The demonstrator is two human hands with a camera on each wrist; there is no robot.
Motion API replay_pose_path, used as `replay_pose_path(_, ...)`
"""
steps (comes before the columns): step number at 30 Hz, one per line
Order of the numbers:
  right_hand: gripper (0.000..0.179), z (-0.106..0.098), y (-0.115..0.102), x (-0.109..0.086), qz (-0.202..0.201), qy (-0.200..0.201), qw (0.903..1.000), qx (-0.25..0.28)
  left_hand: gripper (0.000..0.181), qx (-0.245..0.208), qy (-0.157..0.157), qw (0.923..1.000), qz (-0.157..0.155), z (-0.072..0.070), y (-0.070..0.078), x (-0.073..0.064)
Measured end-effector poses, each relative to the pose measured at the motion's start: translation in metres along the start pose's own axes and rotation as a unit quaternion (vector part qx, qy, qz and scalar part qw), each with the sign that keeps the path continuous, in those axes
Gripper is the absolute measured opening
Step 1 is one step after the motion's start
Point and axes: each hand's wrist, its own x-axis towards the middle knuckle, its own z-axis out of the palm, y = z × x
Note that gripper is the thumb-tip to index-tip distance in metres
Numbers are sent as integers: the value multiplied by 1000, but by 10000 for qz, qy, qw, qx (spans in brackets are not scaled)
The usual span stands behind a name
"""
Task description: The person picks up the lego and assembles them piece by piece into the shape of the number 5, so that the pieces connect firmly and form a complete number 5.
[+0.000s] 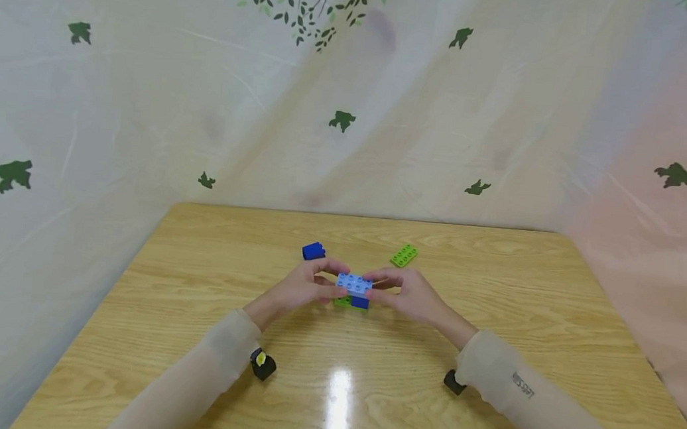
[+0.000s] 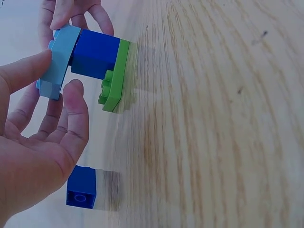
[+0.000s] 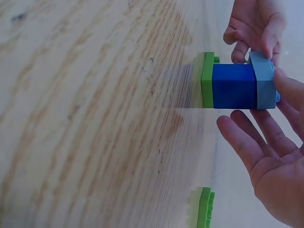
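Both hands pinch a light blue building brick [image 1: 353, 284] from its two ends, studs facing up. The left hand [image 1: 308, 285] has its thumb on the near side of the left end. At the right end, the right hand [image 1: 406, 295] grips with thumb and fingers. Directly beneath is a dark blue brick [image 2: 96, 53], standing on the right part of a green plate [image 3: 207, 80] that lies on the table. In the left wrist view the light blue brick tilts slightly, with a thin gap showing above the dark blue one. Green studs show under its left half.
Another dark blue brick [image 1: 314, 251] lies on its side beyond the left hand. A second green plate [image 1: 404, 255] lies beyond the right hand. The wooden table [image 1: 346, 347] ends at a pale curtain [image 1: 265, 136] with leaf and bird prints.
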Motion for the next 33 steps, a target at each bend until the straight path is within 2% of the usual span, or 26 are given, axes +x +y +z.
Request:
replay_pose_path(16, 33, 0, 2, 3, 137, 24, 9999, -47, 37, -44, -8, 10000, 14, -1, -3, 3)
replay_pose_path(29, 37, -2, 8, 6, 667, -306, 9939, 823, 38, -7, 7, 10000, -27, 3, -5, 2)
replay_pose_path(33, 37, -2, 10, 7, 732, -327, 9924, 929, 36, -7, 26, 10000, -37, 3, -6, 2)
